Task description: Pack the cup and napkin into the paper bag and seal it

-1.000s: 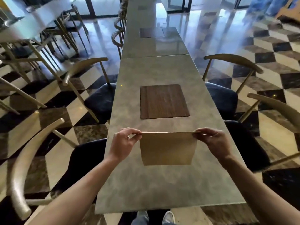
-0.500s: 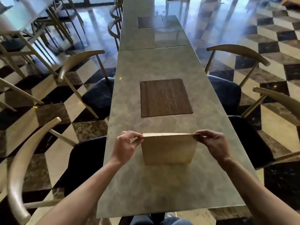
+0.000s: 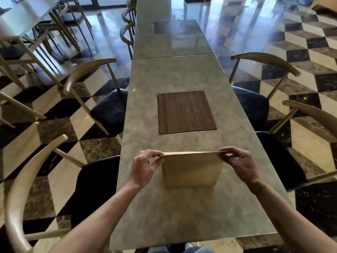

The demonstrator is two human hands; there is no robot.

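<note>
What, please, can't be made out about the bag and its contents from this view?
- Cup and napkin: not visible in the head view; the paper bag walls and pinched-flat top would hide any contents.
- Seal: none discernible.
- Fingertips of left hand and right hand: partly behind the top edge.

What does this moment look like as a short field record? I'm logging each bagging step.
scene: long marble table with chairs along both sides
paper bag: upright on the table, top edges pressed flat together
left hand: pinching the bag's top left corner
right hand: pinching the top right corner
wooden inlay: set into the tabletop beyond the bag
cup and napkin: not visible
</note>
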